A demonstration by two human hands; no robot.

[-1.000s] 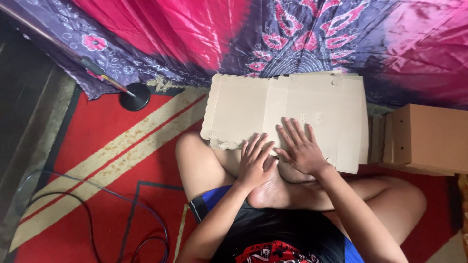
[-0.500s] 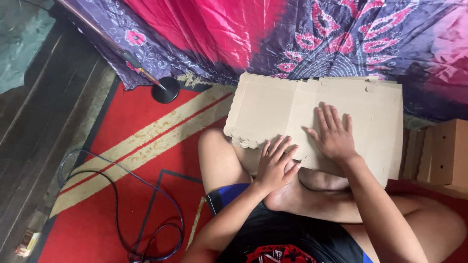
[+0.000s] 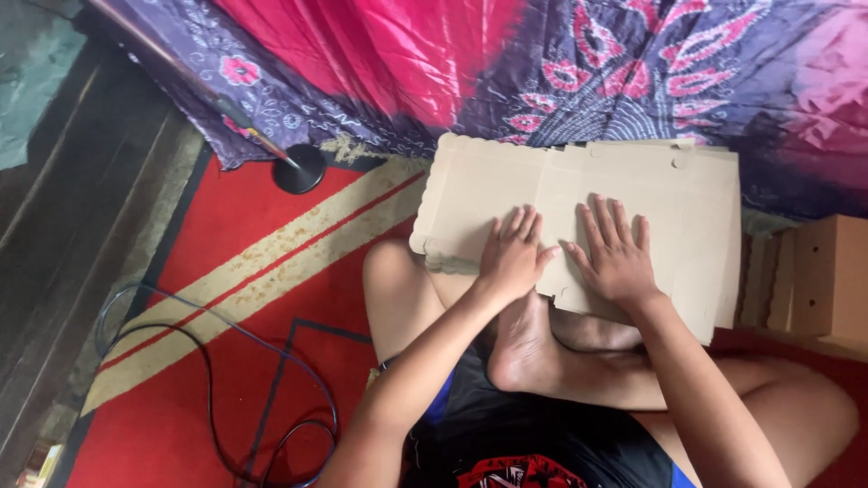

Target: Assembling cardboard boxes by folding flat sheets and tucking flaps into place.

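Both hands lie flat with fingers spread, gripping nothing, on the flat cardboard sheet [image 3: 579, 208] over the crossed legs. The left hand [image 3: 511, 258] presses near its lower edge, the right hand [image 3: 617, 258] just beside. Red carpet [image 3: 244, 271] lies open on the left; a folded box [image 3: 827, 276] stands near the right edge.

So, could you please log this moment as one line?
left hand: flat on cardboard sheet | right hand: flat on sheet | sheet: over crossed legs | folded boxes: at right
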